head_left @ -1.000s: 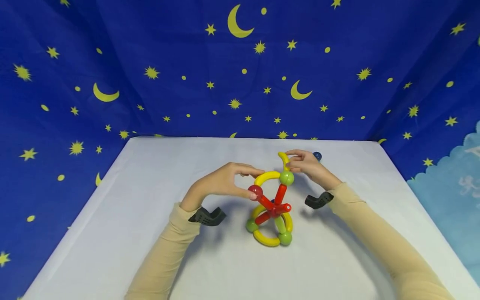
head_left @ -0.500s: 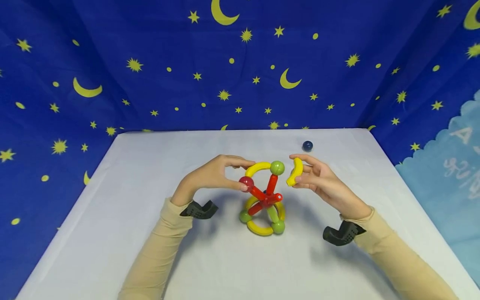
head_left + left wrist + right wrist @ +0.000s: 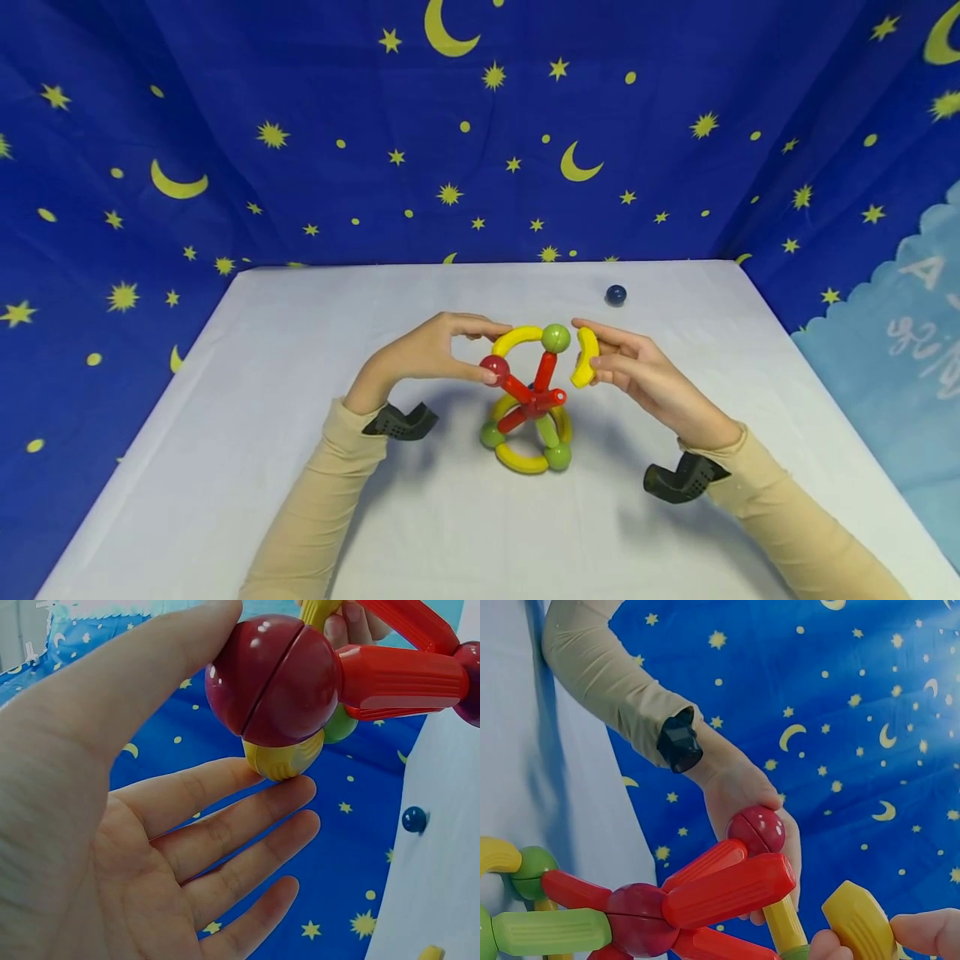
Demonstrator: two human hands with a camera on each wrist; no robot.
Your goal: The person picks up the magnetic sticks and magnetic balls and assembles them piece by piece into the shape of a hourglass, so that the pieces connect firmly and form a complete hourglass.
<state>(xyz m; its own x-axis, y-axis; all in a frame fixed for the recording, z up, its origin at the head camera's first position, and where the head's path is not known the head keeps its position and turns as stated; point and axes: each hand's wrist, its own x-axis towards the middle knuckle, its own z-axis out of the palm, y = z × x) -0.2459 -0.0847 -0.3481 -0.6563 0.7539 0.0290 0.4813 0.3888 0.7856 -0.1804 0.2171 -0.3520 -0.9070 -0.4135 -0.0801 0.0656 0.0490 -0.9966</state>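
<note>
A magnetic ball-and-rod structure [image 3: 534,404] stands on the table, with red rods fanning out from a dark red centre ball [image 3: 639,919]. My left hand [image 3: 423,354] steadies its top left: the thumb presses a red ball [image 3: 274,679], and fingertips touch the yellow curved rod [image 3: 516,337] joined to it. That rod runs to a green ball [image 3: 556,338] on top. Just right of this ball, my right hand [image 3: 648,371] pinches a loose yellow curved rod [image 3: 585,357] between thumb and fingers, a small gap apart from it. One red rod [image 3: 735,889] has a free end.
A dark blue ball [image 3: 616,295] lies near the back of the white table [image 3: 337,308]. Blue star-and-moon cloth [image 3: 360,100] hangs at the back and sides. Yellow curved rods and green balls [image 3: 558,456] form the structure's base.
The right hand has drawn the yellow curved rod off the top green ball's upper side, turned it, then brought it slightly nearer the ball. The left hand keeps its hold. The head view has shifted.
</note>
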